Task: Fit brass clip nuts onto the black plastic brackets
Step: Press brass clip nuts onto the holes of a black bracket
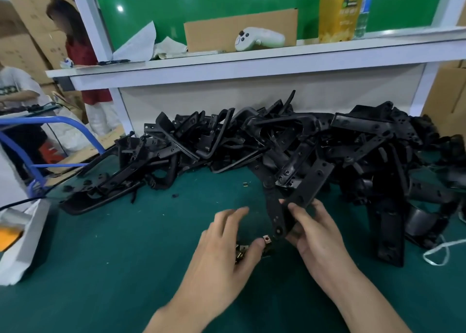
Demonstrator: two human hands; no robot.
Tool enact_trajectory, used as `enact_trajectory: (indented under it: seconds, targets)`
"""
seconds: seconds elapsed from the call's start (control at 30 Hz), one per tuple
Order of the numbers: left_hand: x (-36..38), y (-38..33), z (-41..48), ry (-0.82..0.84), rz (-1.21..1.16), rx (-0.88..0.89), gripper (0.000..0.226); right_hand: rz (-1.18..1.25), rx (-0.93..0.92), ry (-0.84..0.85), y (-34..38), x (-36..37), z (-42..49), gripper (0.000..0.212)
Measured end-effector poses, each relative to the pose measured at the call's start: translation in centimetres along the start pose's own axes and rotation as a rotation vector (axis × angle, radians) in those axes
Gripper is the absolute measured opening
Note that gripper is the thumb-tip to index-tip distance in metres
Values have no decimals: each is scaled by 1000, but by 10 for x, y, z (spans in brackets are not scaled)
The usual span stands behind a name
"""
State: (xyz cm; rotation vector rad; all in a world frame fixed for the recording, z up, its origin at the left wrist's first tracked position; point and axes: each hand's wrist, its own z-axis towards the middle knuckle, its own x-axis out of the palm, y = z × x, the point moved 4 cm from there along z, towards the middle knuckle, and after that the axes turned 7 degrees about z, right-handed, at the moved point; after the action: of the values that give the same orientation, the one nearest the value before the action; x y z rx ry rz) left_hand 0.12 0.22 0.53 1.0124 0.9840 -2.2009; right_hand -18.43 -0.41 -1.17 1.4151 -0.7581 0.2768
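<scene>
"Why is the right hand [317,237] wrapped round that black bracket [273,211] so low down?"

"To steady it, I'd guess. Its grip is clamped on the bracket, and the holed end points down at the worktop [126,257], near the front edge, towards the left hand [227,244]."

"And the left grip?"

"Apart, fingers stretched out. Only the thumb presses a brass clip nut [266,239], just beside the bracket's end, probably lining it up to slide on."

"Spares?"

"There's a small heap of clip nuts [240,252] under that palm, handy. The pile of brackets [252,136] lies along the back edge, within reach."
</scene>
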Motion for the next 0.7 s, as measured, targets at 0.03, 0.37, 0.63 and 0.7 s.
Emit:
enact_trajectory:
  seconds: [0.03,0.37,0.63,0.7]
  targets:
    - [4,5,0,67,62,7,64,-2,-6,-15,-1,-1,0,17]
    - [15,5,6,177,211,103,31,-25,-16,-42,-7,-7,6,17]
    - [16,3,7,153,212,102,33,-15,-27,-45,-8,-7,8,17]
    - [16,2,6,167,224,107,35,-16,-35,-38,-8,-7,8,19]
